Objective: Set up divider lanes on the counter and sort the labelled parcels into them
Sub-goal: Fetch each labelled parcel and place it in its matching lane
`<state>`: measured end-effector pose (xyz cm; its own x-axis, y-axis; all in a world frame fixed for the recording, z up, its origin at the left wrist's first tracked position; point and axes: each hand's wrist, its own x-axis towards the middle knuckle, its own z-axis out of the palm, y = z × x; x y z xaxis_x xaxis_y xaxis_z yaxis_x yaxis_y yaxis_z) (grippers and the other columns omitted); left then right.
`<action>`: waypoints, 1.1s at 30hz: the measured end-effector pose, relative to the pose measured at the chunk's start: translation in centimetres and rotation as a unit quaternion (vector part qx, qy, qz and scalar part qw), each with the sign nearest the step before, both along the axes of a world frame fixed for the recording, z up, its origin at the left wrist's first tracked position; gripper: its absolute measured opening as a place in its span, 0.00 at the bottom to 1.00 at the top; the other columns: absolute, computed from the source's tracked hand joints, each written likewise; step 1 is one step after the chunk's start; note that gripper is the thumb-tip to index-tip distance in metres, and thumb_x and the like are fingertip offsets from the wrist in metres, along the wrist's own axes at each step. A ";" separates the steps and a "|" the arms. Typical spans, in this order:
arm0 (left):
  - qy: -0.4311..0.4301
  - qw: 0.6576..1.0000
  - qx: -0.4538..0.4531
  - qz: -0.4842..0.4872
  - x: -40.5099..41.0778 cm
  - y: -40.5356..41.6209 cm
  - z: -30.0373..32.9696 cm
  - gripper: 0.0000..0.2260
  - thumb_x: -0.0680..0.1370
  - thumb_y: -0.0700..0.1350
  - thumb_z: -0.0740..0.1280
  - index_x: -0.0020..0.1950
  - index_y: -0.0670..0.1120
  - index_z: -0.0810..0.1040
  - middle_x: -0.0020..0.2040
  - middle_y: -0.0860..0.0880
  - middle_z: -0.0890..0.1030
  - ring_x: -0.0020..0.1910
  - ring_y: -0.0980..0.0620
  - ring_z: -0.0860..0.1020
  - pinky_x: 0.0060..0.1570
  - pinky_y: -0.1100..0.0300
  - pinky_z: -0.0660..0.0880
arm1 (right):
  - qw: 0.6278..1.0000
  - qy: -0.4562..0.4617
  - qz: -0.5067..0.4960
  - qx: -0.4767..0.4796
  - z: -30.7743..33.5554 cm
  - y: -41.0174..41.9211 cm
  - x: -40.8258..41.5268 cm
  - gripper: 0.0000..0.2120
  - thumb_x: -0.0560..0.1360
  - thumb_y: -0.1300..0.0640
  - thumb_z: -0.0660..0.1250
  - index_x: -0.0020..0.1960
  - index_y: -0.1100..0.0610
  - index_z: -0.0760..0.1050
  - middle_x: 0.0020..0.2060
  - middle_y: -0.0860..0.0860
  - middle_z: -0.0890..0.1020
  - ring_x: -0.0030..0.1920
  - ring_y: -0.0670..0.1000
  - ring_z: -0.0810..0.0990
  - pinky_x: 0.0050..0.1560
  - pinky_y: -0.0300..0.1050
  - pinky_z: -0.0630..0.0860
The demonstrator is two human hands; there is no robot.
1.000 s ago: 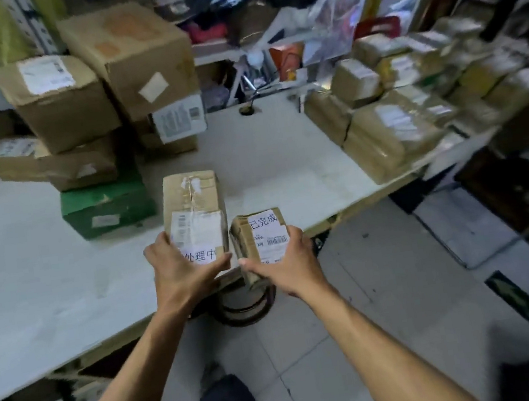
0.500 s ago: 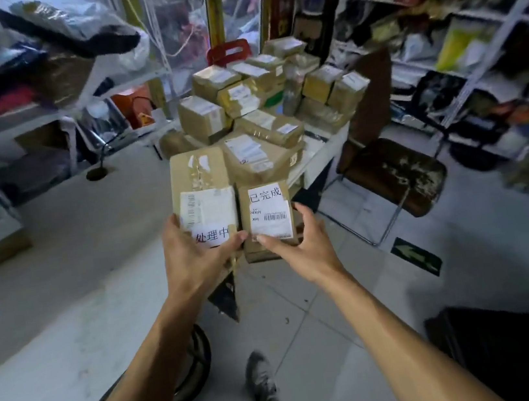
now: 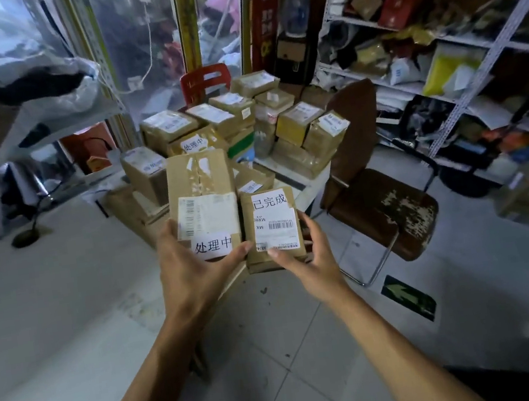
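1. The left hand [image 3: 195, 271] grips the larger parcel [image 3: 200, 189], thumb across its 处理中 label, held above the white surface's [image 3: 49, 298] right edge.
2. The right hand [image 3: 311, 255] clasps the smaller parcel [image 3: 272, 229], marked 已完成, touching the first.
3. Stacked parcels [image 3: 211, 119] crowd the surface's far right corner.

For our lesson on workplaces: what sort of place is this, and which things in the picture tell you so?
Most likely a parcel pickup or courier sorting shop. Taped cardboard parcels with shipping labels are stacked on a white counter, and metal shelving along the wall is crammed with packets and bags.
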<state>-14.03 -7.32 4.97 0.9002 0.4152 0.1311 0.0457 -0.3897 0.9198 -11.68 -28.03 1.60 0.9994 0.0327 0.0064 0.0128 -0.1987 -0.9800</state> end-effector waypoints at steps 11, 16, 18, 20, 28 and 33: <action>0.008 0.994 0.042 0.102 9.3 -10.5 -1.4 0.55 0.58 0.67 0.81 0.76 0.45 0.62 0.69 0.45 0.72 0.66 0.50 0.73 0.67 0.54 0.73 | 0.992 0.006 0.116 0.049 -2.6 -10.0 13.8 0.42 0.62 0.39 0.83 0.71 0.32 0.67 0.69 0.52 0.73 0.67 0.50 0.77 0.61 0.55 0.81; 0.028 0.989 0.060 0.136 12.0 -15.7 -1.6 0.57 0.58 0.62 0.83 0.79 0.42 0.60 0.71 0.43 0.70 0.66 0.53 0.69 0.66 0.60 0.68 | 0.981 0.028 0.181 0.066 -3.0 -15.0 18.1 0.41 0.65 0.45 0.83 0.71 0.33 0.66 0.68 0.44 0.78 0.69 0.48 0.76 0.67 0.60 0.77; 0.034 0.984 0.082 0.153 13.0 -17.2 -1.8 0.59 0.58 0.65 0.83 0.79 0.42 0.60 0.71 0.43 0.70 0.67 0.49 0.71 0.68 0.55 0.71 | 0.977 0.038 0.197 0.069 -3.0 -16.5 19.4 0.42 0.65 0.46 0.83 0.72 0.32 0.65 0.67 0.41 0.78 0.70 0.47 0.75 0.68 0.60 0.76; 0.037 0.982 0.085 0.163 14.0 -18.6 -2.0 0.59 0.57 0.65 0.83 0.78 0.43 0.59 0.71 0.44 0.70 0.66 0.52 0.70 0.67 0.56 0.70 | 0.976 0.045 0.202 0.070 -3.2 -17.8 20.6 0.44 0.64 0.44 0.83 0.73 0.33 0.64 0.67 0.42 0.77 0.70 0.48 0.75 0.68 0.61 0.76; 0.051 0.981 0.093 0.160 17.3 -22.2 -3.0 0.61 0.55 0.67 0.81 0.79 0.43 0.59 0.72 0.44 0.70 0.69 0.47 0.72 0.69 0.48 0.74 | 0.978 0.070 0.172 0.100 -4.6 -21.1 23.6 0.33 0.67 0.41 0.76 0.69 0.32 0.69 0.61 0.42 0.82 0.63 0.46 0.80 0.65 0.59 0.78; 0.064 0.981 0.093 0.156 19.6 -22.5 -3.8 0.61 0.55 0.72 0.80 0.78 0.45 0.59 0.70 0.45 0.71 0.67 0.48 0.73 0.65 0.46 0.77 | 0.980 0.081 0.146 0.111 -5.1 -21.3 25.7 0.33 0.66 0.42 0.75 0.69 0.37 0.70 0.60 0.42 0.83 0.62 0.46 0.81 0.63 0.53 0.80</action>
<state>5.56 -29.86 1.19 0.7476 0.6523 0.1250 0.2988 -0.4985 0.8138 14.03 -49.36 -3.46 0.9365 0.3324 -0.1120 -0.1217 0.0086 -0.9925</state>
